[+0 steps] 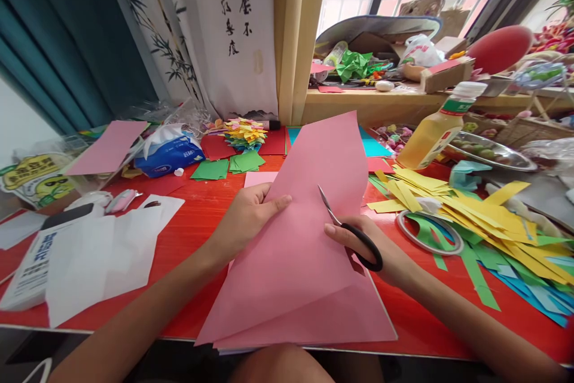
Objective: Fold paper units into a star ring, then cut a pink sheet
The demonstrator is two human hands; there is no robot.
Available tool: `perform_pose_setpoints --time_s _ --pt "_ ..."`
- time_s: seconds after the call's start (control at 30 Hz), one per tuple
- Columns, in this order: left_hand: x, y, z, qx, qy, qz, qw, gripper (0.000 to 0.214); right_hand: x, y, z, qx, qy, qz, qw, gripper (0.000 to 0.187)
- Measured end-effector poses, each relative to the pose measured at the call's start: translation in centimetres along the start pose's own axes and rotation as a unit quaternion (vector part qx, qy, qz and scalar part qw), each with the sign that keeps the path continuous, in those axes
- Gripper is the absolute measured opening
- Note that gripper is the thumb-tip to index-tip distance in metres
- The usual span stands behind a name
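A large sheet of pink paper (305, 215) stands tilted in front of me, its top bent back a little. My left hand (253, 215) grips its left edge, thumb on the near face. In my right hand (368, 245) is a pair of scissors (359, 242) with black handles. One blade lies over the near face of the sheet, pointing up and left; whether the other is behind the paper is hidden. Under the held sheet, more pink paper (323, 326) lies stacked at the table's front edge.
Yellow strips (452, 204), green strips (479, 278) and a tape roll (429, 232) lie at right, with a bottle (434, 132) behind. Small green squares (210, 169), a blue tissue pack (170, 153) and white paper (103, 251) are at left on the red table (191, 233).
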State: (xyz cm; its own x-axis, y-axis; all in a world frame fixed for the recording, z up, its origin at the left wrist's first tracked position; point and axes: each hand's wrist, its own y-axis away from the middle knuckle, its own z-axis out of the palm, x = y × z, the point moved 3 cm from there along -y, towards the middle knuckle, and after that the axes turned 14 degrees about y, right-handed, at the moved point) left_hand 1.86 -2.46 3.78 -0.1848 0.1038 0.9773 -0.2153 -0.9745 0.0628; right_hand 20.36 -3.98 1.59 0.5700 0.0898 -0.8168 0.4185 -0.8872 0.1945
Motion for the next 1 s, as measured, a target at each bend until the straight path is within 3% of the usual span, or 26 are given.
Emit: perform_pose_setpoints --time_s 1.0 --pt "0.4 0.5 0.3 0.004 0.002 -0.005 1.0 0.032 0.8 0.1 0.8 0.026 -0.003 0.007 1.0 0.038"
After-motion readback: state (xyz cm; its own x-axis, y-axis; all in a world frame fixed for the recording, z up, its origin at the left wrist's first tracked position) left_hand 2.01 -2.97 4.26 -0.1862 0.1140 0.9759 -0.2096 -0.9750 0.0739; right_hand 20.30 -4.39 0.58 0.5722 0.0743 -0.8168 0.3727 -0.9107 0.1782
